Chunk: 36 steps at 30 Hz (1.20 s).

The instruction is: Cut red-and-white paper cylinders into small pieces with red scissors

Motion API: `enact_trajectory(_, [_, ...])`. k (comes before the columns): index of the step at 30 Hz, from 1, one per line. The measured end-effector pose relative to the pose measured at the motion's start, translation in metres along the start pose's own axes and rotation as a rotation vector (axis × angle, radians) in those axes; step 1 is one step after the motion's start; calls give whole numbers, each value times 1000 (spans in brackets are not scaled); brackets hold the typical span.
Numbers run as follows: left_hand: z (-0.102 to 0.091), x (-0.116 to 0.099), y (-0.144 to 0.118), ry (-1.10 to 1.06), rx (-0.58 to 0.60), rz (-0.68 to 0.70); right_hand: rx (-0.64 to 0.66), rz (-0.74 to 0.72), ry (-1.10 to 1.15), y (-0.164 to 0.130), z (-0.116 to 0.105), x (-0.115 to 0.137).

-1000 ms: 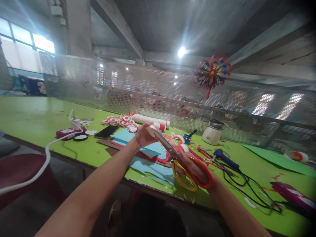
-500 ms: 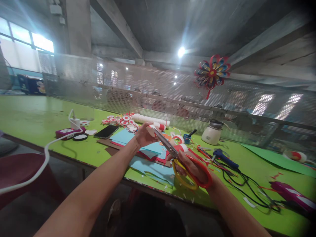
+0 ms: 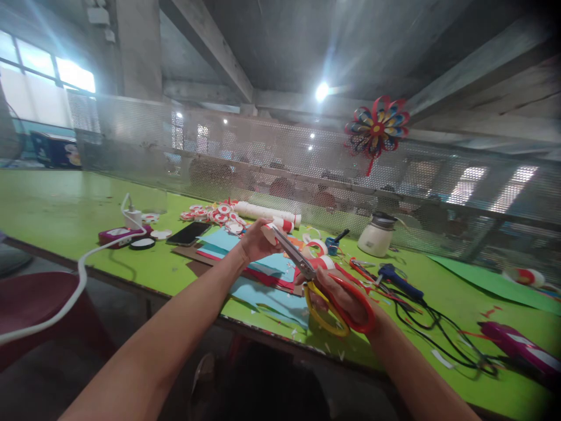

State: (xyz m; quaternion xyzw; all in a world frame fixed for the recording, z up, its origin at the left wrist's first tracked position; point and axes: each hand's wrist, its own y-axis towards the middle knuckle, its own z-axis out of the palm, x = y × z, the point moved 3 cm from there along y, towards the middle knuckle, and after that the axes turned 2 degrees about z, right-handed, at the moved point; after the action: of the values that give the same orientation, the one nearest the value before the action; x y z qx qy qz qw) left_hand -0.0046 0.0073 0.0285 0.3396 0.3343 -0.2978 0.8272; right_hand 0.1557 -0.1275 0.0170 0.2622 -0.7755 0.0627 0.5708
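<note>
scissors [image 3: 308, 272] gripped in right hand [image 3: 340, 295], blades [image 3: 293, 251] at white piece [image 3: 267, 233] pinched in left hand [image 3: 254, 243], green table [image 3: 149, 266] below

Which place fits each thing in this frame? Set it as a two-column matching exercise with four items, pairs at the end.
Things:
1. scissors
2. white piece
3. phone
4. flower ornament

Places:
A. lying on the green table
B. in the left hand
C. high up, above the tabletop things
D. in the right hand

Pairs: 1-D, 2-B, 3-A, 4-C
</note>
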Motion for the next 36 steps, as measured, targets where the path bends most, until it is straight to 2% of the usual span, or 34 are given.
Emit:
enact_trajectory(3, [0, 0, 0, 2, -9, -6, 33, 29, 49, 1, 0, -4])
enact_trajectory(10, [0, 1, 1, 1, 24, -9, 7, 2, 41, 1, -1, -3])
enact_trajectory(23, [0, 0, 2, -2, -11, 37, -41, 5, -6, 1, 1, 3])
enact_trajectory(31, [2, -1, 2, 11, -46, 67, -47, 4, -5, 3, -1, -5])
enact_trajectory(36, [4, -1, 2, 13, -27, 61, -59, 17, -64, 2, 1, 3])
